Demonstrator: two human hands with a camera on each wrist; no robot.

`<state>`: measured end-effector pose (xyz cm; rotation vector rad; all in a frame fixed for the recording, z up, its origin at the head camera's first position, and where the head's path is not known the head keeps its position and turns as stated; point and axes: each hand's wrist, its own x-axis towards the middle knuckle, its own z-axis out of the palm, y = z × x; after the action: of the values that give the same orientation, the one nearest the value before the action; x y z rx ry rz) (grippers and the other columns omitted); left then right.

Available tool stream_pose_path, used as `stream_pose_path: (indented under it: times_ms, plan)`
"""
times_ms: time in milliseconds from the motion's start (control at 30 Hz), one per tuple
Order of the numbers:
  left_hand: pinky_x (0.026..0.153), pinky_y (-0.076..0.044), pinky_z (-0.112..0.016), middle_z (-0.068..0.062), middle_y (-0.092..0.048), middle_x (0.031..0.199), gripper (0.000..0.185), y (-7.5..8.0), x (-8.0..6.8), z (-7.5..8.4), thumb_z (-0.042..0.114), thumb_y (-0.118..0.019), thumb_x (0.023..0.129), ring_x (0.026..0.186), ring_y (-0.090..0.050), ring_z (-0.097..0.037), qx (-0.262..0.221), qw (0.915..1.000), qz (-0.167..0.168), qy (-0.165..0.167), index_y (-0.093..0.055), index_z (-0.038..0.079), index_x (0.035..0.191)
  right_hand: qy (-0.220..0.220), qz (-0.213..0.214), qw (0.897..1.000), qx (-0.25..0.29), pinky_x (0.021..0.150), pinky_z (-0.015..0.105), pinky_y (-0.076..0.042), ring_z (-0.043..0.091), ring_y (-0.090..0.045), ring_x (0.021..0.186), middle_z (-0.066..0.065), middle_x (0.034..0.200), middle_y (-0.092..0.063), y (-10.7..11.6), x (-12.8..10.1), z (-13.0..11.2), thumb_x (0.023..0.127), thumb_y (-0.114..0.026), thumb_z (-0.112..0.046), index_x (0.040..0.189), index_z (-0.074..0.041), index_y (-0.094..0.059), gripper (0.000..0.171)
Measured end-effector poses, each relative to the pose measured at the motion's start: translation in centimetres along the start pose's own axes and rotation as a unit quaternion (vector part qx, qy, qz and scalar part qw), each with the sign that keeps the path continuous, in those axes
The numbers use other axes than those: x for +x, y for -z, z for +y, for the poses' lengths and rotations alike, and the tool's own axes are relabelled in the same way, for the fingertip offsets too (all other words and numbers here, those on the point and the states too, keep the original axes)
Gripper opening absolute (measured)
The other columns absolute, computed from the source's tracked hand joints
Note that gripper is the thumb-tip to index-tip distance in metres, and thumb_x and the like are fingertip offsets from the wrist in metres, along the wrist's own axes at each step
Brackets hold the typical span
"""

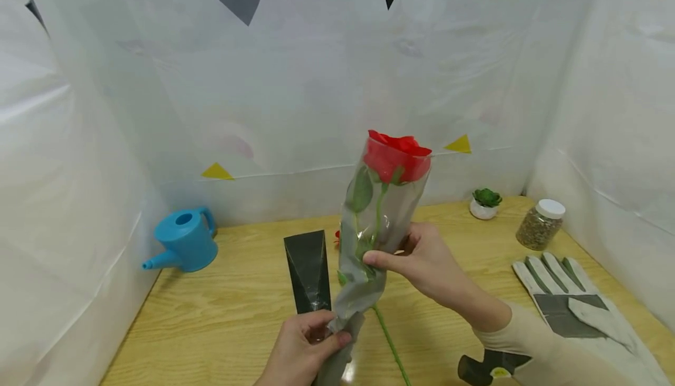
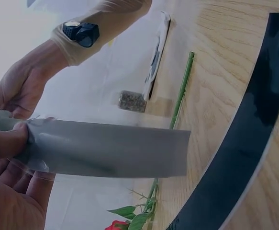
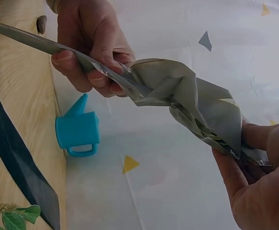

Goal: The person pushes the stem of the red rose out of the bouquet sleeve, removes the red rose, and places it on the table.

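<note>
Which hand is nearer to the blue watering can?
Left. The left hand grips the bottom of the flower sleeve, on the same side as the watering can. The right hand holds the sleeve's middle, farther across the table.

Head high; wrists close, sharing sleeve (image 1: 369,239)

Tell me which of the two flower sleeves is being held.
The clear sleeve with the red rose inside, gripped by both hands. The dark sleeve lies flat on the table, untouched.
</note>
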<state>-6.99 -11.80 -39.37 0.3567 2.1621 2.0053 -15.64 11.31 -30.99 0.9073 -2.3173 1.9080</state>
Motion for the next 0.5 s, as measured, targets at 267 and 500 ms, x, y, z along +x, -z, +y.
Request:
stream_pose_path:
  times_ms: [267, 500]
  plan:
    - [0.073, -0.057, -0.033, -0.009, -0.072, 0.096, 0.026, -0.1, 0.3, 0.3, 0.023, -0.078, 0.087, 0.086, -0.07, -0.023, -0.005, 0.9998, -0.01, 0.019, -0.074, 0.003, 0.103, -0.05, -0.006, 0.991, 0.121, 0.086, 0.042, -0.054, 0.033, -0.065, 0.104, 0.014, 0.116, -0.068, 0.4, 0.2, 0.0, 0.083, -0.08, -0.004, 0.123, -0.001, -0.063, 0.044]
    - [0.079, -0.055, -0.037, -0.007, -0.069, 0.093, 0.023, 0.2, 0.3, 0.1, 0.019, -0.077, 0.088, 0.085, -0.065, -0.019, 0.006, 0.9989, -0.04, 0.021, -0.072, 0.001, 0.102, -0.068, 0.01, 0.97, 0.233, 0.098, 0.04, -0.047, 0.031, -0.056, 0.118, 0.014, 0.131, -0.057, 1.5, 1.1, -0.4, 0.086, -0.072, 0.008, 0.135, -0.004, -0.05, 0.054]
